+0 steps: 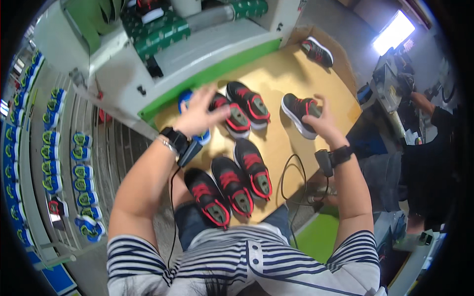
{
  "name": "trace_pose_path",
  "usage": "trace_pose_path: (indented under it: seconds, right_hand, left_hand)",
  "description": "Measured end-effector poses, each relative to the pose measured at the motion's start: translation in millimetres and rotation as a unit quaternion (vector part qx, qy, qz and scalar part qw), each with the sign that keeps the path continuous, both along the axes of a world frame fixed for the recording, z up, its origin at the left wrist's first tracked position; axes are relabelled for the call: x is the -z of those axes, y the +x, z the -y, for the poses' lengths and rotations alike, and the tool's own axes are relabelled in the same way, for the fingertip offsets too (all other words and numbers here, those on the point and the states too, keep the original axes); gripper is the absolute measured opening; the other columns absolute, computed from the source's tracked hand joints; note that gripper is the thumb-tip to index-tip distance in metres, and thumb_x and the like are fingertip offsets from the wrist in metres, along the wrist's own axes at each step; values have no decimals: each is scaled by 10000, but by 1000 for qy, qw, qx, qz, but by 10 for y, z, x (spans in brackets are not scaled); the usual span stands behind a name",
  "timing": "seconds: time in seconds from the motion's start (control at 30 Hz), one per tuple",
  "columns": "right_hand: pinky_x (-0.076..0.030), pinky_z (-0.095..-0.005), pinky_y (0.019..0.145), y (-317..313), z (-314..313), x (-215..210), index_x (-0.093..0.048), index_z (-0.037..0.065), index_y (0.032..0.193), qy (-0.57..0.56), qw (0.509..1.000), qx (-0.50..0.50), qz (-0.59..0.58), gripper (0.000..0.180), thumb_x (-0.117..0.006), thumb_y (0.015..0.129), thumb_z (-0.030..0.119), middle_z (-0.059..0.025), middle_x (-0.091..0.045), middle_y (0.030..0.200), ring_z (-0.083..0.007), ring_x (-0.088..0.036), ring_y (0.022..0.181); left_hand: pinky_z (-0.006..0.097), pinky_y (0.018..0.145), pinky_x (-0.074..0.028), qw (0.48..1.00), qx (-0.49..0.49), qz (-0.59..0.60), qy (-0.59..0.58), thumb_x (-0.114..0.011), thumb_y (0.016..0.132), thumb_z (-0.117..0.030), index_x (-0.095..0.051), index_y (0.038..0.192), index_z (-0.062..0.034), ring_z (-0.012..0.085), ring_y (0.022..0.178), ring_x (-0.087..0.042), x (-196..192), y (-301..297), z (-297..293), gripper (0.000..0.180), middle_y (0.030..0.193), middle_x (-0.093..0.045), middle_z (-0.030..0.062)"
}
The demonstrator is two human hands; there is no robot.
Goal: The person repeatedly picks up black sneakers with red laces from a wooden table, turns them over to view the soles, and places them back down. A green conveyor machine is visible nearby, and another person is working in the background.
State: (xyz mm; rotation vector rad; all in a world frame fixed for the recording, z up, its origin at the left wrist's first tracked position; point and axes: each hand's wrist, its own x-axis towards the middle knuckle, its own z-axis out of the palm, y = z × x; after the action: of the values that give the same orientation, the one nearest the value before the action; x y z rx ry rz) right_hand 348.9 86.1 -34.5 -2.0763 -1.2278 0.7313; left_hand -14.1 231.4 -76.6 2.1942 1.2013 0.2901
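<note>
My right hand (327,121) grips a black sneaker (297,107) with red laces, red lining and a white sole, its thumb and fingers around the heel end. My left hand (201,111) has its fingers apart, slightly blurred, over a blue shoe (184,98) that it largely hides. Its thumb reaches across another black-and-red sneaker (238,121); I cannot tell whether it touches. Beside that one lies a matching sneaker (249,104). Closer to me, three more of the kind stand in a slanting row: a left one (207,196), a middle one (232,185) and a right one (253,167).
The shoes rest on a pale yellow tabletop (281,148), with one more sneaker (317,52) at its far right corner. Behind stands a white-and-green machine (212,64). Racks (66,217) of blue shoes fill the left. Another person (434,143) works at right. A black cable (284,180) loops near my right wrist.
</note>
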Motion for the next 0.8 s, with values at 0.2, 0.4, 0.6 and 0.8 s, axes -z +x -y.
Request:
trace_pose_path:
  seconds: [0.2,0.4,0.6,0.8]
  right_hand:
    - [-414,-455,1129,-1278,775,-741,-164,109,1627,223,952,-150,-146,1018,-822,857,205,-262,-422,1544,-342,-493,1383]
    - [-262,-450,1235,-1529,1263,165,-287,-13,1577,109,976,-186,-16,830,-742,933,248,-289,-290,1617,-420,-301,1509]
    - [-323,-411,1200,-1821,1429,810,-315,-11,1562,139,961,-101,-216,734,-680,931,69,-247,-439,1525,-354,-415,1449]
    - [-437,-348,1075,-1122,1314,-71,-401,46,1500,82,928,1,-364,615,-678,952,77,-150,-558,1346,-200,-542,1242]
  left_hand:
    - [462,1242,-230,933,25,335,-127,-783,858,-547,-35,1615,20,402,1532,-211,-688,546,1295,1206,1640,-126,325]
    - [332,989,-505,748,-66,620,-228,-707,873,-81,-230,1571,5,178,1109,-613,-1400,273,1143,849,1224,-604,110]
    - [321,887,-502,791,-242,562,19,-791,772,-161,-350,1501,62,179,982,-590,-1457,101,-453,881,1143,-616,108]
    - [331,743,-519,805,-352,352,322,-753,857,-107,-534,1134,11,154,822,-599,-1249,64,-1512,372,964,-608,73]
